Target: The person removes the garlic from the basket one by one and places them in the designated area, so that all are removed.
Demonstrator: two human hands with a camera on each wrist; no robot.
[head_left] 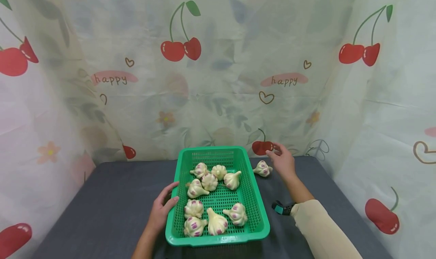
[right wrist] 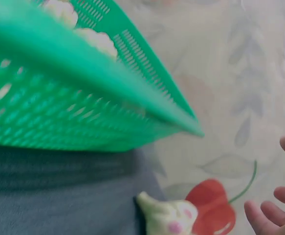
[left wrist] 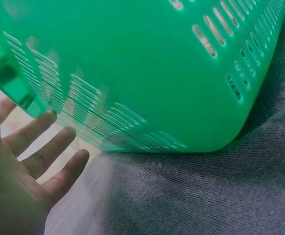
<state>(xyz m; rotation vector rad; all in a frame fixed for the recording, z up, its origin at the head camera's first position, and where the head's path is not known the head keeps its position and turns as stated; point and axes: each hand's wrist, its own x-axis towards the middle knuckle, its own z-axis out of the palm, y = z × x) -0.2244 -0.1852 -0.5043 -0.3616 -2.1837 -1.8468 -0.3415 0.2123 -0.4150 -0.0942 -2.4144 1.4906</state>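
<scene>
A green plastic basket sits on the table with several white, purple-flecked garlic bulbs inside. Against its left rim rests my left hand, thumb and index fingertip at the edge. From the left wrist view, the other fingers of this left hand extend loosely beside the slotted outer wall. My right hand is out past the basket's right side, fingers apart and holding nothing. Just left of it, one garlic bulb lies on the table; this bulb also shows low in the right wrist view.
The dark grey cloth-covered table reaches back to a cherry-printed curtain, which also hangs along both sides. A dark band with a teal face is on the right wrist. A thin looped cord shows at the back right.
</scene>
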